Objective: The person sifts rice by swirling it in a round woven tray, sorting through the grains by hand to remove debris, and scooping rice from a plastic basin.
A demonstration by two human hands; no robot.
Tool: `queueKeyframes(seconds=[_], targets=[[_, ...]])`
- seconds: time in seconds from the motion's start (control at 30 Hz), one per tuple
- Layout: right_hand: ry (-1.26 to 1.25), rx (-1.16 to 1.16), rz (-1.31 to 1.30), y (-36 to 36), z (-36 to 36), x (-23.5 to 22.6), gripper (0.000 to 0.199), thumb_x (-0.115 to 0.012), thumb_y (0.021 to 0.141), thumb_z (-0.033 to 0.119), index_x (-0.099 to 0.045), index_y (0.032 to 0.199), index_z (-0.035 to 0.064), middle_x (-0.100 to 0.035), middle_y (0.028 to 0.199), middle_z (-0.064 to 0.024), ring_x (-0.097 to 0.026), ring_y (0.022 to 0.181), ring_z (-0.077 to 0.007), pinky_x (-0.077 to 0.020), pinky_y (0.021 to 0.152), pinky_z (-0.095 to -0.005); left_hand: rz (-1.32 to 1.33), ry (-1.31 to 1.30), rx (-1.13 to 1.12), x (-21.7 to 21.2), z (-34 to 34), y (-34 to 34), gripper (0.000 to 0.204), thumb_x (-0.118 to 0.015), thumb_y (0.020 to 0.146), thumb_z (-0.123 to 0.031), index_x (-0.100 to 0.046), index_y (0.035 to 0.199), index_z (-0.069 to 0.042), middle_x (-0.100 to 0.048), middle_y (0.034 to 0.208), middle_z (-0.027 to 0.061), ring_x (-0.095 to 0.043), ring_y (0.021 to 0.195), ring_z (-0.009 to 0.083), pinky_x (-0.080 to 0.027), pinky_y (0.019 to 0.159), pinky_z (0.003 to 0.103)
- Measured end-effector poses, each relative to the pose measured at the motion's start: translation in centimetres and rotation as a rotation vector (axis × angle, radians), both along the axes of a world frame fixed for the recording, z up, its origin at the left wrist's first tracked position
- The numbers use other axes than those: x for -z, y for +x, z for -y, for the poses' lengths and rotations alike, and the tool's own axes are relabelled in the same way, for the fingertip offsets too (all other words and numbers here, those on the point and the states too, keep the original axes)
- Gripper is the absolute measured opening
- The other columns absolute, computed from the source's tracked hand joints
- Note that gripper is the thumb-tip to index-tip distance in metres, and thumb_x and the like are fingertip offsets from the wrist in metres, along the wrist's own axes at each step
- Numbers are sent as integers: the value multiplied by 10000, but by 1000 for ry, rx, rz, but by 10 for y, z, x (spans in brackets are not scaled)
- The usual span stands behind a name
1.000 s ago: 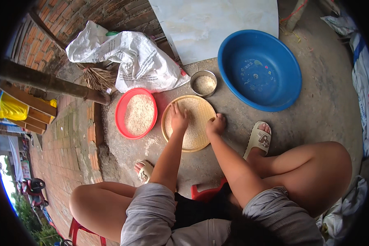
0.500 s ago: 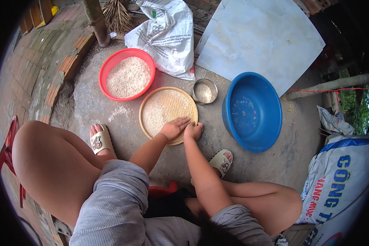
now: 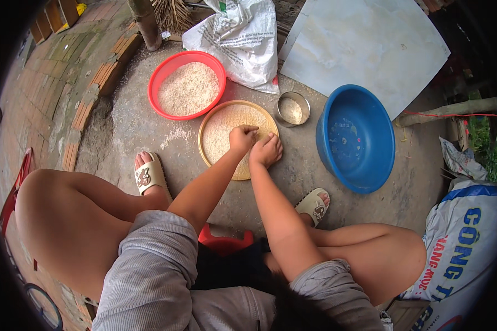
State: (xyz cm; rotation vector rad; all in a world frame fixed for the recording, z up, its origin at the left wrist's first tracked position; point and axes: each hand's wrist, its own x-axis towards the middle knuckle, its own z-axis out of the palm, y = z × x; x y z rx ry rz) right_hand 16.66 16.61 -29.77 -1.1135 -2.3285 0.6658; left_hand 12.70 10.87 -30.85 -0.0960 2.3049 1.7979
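Observation:
A round, shallow bamboo tray (image 3: 204, 150) with a tan rim lies on the floor before me, spread with pale rice-like grains (image 3: 220, 128). Over its right half, my left hand (image 3: 243, 138) is closed, fingertips pinched together; what they hold, if anything, is too small to name. My right hand (image 3: 266, 150) is curled over the tray's right edge, close beside the left. A small metal bowl (image 3: 283, 117) holding some grains stands just beyond the right hand. Behind the tray to the left, a red plastic basin (image 3: 154, 88) is filled with similar grains.
To the right sits a deep blue basin (image 3: 337, 160). A white woven sack (image 3: 254, 60) lies behind, near a large pale sheet (image 3: 364, 49). Spilled grains (image 3: 175, 135) dot the concrete left of the tray. Large printed sacks (image 3: 461, 231) stand at far right; a brick edging (image 3: 85, 110) runs left.
My left hand has gone from lying flat on the grains to a raised pinch. My right hand has slid farther up along the tray's right edge. The whole view has shifted slightly.

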Motion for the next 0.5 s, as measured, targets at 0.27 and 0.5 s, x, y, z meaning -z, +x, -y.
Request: queueKeyframes(seconds=[0.27,0.5], targets=[[-1626,50,-746,-53,-41,60,365,-316,917,220,-473,1131,-29,-535,1161,-152,-512,1077,-254,-408,919,-353,194,243,164,-28,-27,-16,151,-631,763,-97,-675,890,-28,-663,815,119,-628,726,178,-487,686,292],[-1998,-19,-714,-33,-29,27,326,-321,927,198,-538,1026,-25,-549,1067,-147,-514,1009,-247,-391,932,-363,-461,-255,215,-21,-9,16,117,-545,738,-115,-601,811,-42,-622,771,156,-605,717,322,-488,695,384]])
